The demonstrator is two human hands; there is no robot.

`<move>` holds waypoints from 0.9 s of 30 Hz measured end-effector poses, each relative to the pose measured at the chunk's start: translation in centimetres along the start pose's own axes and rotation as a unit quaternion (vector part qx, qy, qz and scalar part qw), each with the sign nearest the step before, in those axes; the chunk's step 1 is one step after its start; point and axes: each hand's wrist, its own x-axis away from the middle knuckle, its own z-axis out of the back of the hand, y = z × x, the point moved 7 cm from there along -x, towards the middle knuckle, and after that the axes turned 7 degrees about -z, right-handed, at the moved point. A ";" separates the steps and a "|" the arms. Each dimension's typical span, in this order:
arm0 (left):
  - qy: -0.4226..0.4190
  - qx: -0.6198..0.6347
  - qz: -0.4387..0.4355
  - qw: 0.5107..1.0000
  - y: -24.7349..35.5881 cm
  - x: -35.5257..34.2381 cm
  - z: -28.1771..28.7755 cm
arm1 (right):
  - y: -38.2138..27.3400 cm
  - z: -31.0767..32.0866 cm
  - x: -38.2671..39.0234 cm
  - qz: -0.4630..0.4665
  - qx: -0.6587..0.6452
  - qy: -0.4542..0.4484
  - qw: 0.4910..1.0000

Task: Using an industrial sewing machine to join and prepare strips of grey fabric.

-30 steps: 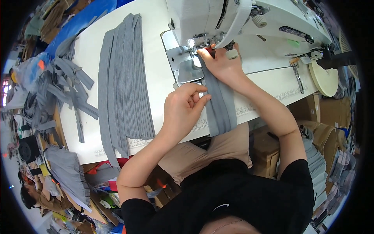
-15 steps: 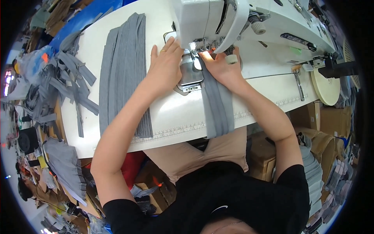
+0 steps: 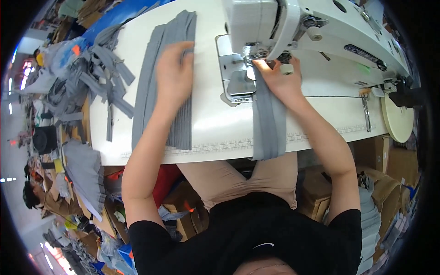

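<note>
Possibly the grey strip (image 3: pixel 268 121) beneath the half-hidden right hand (image 3: pixel 284 82) could skew from uneven finger pressure, while the left hand (image 3: pixel 175 73) blurs over stacked strips (image 3: pixel 147 91), neither's finger opening nor grip discernible.

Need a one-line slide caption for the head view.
Left hand, blurred, over the stacked gray strips; right hand on gray cloth at the white sewing machine.

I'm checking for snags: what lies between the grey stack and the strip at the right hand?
Between the stack and the strip, the head view shows white tabletop, a metal plate nearer the strip, and a printed ruler along the front edge.
</note>
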 end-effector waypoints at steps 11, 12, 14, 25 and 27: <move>0.097 -0.215 0.177 0.956 -10.8 4.2 8.4 | -9.1 9.5 1.6 0.025 0.021 -0.148 0.988; 0.111 -0.220 0.162 0.955 -10.4 4.4 8.6 | -9.5 9.9 2.0 0.028 0.019 -0.148 0.988; 0.132 -0.223 0.141 0.955 -9.3 4.5 8.7 | -9.6 10.5 2.8 0.000 0.015 -0.155 0.988; 0.069 0.470 0.271 0.838 5.2 5.1 0.0 | -16.0 6.8 8.6 -0.077 -0.331 -0.241 0.909; 0.064 0.528 0.278 0.800 6.6 5.8 -1.6 | -16.0 4.5 10.8 -0.220 -0.446 -0.389 0.776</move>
